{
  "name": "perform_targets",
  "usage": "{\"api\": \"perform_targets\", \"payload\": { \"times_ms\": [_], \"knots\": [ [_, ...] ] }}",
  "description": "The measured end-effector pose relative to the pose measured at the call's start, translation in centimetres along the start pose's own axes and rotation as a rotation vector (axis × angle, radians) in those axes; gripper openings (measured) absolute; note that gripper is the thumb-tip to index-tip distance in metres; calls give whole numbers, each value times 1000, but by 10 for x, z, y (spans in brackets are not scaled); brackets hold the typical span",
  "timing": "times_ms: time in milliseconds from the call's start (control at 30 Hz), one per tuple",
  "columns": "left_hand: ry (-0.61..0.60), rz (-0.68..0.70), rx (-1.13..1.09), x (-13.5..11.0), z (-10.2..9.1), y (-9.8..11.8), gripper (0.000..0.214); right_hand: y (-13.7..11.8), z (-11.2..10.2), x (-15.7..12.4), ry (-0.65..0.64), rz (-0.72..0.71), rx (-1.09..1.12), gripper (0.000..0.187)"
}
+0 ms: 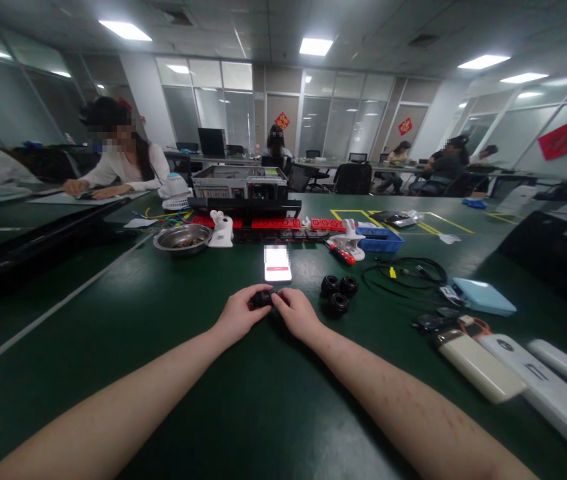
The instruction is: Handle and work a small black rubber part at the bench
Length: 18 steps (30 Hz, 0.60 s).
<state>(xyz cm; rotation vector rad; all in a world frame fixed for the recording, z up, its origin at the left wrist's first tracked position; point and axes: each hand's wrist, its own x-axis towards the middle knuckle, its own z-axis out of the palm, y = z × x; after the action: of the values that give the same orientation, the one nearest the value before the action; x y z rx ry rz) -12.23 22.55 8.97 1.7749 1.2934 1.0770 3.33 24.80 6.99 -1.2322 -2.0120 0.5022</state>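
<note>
Over the green table, my left hand (240, 311) curls its fingers round a small black cylindrical part (262, 298). My right hand (295, 311) pinches the same part from the other side, thumb against its right end. What kind of part it is, I cannot make out. Just beyond my fingertips is a phone (277, 275) with a bright screen. To the right of my right hand, three black round parts with ridged rims stand close together, the nearest (338, 305) in front of the other two.
A metal bowl (183, 240) of small pieces sits back left beside a white clip stand (221, 231). Red power strips (276, 224), a red screwdriver (342, 253) and a blue tray (381, 240) lie behind. Cables (408, 273), a light-blue box (483, 297) and a cream power bank (478, 367) occupy the right.
</note>
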Motion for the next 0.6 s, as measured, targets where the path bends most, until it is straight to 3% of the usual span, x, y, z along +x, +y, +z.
{"api": "perform_targets", "payload": {
  "times_ms": [200,367,600],
  "knots": [
    [-26,-94,-152,3,1,0,41,-1,0,-2,26,1,137,16],
    [-54,-218,-339,8,1,-3,34,-3,-1,-4,16,-53,309,32],
    [-58,-222,-313,6,-1,2,28,-7,-1,-8,11,-51,356,36]
  ]
}}
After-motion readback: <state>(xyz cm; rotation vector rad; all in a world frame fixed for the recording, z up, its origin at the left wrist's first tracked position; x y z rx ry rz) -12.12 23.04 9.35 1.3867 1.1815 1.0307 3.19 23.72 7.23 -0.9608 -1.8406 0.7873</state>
